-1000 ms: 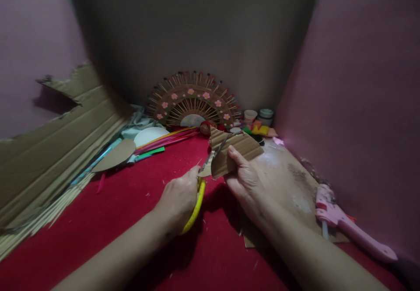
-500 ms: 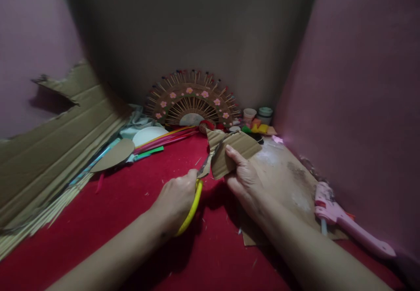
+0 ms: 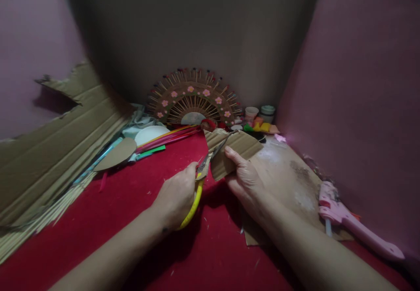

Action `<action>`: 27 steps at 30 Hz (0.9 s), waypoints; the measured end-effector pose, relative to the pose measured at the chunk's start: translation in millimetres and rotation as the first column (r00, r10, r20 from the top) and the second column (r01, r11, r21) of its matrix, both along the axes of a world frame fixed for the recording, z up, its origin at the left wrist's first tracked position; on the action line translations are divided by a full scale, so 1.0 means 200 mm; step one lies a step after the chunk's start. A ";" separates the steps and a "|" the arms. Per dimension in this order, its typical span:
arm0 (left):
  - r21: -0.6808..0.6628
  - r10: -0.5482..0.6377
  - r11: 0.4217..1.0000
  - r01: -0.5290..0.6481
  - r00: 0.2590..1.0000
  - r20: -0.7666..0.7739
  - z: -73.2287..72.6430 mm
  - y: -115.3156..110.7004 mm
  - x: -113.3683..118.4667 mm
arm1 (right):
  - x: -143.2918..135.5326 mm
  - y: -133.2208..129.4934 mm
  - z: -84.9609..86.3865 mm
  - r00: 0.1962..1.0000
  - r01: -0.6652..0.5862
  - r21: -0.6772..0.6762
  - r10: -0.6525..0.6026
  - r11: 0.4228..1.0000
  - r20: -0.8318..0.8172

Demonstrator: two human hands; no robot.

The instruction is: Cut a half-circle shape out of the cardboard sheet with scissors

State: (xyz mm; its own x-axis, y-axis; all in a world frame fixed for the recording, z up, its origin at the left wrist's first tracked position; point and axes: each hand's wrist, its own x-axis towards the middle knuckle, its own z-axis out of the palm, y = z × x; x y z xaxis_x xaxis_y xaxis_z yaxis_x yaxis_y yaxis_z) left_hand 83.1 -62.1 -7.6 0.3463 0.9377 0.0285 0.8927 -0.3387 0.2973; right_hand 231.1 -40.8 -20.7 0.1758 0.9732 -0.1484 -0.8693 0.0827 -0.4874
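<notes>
My left hand (image 3: pixel 177 194) is wrapped round the yellow handles of a pair of scissors (image 3: pixel 195 203). Their blades run into a piece of brown corrugated cardboard (image 3: pixel 243 144), with a narrow strip partly split off along the cut. The cardboard's right part is pinched by my right hand (image 3: pixel 244 175), thumb on top and fingers beneath. Both hands hold the work above a red cloth (image 3: pixel 197 260). The right hand's lower fingers are hidden under the cardboard.
A flower-decorated fan-shaped piece (image 3: pixel 193 96) stands against the back wall. A pink glue gun (image 3: pixel 354 223) lies at right by a stained board (image 3: pixel 295 181). At left are a cardboard disc (image 3: pixel 116 154), thin sticks (image 3: pixel 42 214) and a large cardboard sheet (image 3: pixel 59 151). Small cups (image 3: pixel 267 112) stand behind.
The scissor blades look slightly more open, with the left hand a little lower and further left against the cardboard. The right hand keeps its grip. The view has shifted slightly.
</notes>
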 end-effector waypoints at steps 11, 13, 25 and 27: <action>-0.043 0.057 0.998 -0.051 0.985 0.161 -0.04 0.03 0.02 | 0.00 0.00 0.00 1.000 -0.004 -0.016 0.004 1.000 -0.025; -0.042 0.056 0.998 -0.052 0.992 0.116 -0.03 0.02 0.01 | 0.00 0.00 0.00 1.000 0.005 -0.007 -0.005 1.000 -0.018; -0.032 -0.042 0.999 0.038 0.987 -0.158 0.00 0.02 -0.01 | -0.01 0.00 -0.01 1.000 -0.015 -0.002 0.015 1.000 0.013; -0.033 -0.039 0.999 0.034 0.987 -0.157 0.01 0.02 -0.01 | -0.01 0.00 -0.02 0.999 -0.019 0.005 0.019 1.000 0.026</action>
State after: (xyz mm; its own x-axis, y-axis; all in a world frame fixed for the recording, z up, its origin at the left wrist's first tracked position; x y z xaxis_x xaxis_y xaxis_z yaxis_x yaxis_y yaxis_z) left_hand 80.2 -58.6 -6.1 0.3779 0.9241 -0.0568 0.9165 -0.3647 0.1645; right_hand 229.8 -40.5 -24.4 0.1607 0.9771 -0.1393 -0.8577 0.0683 -0.5097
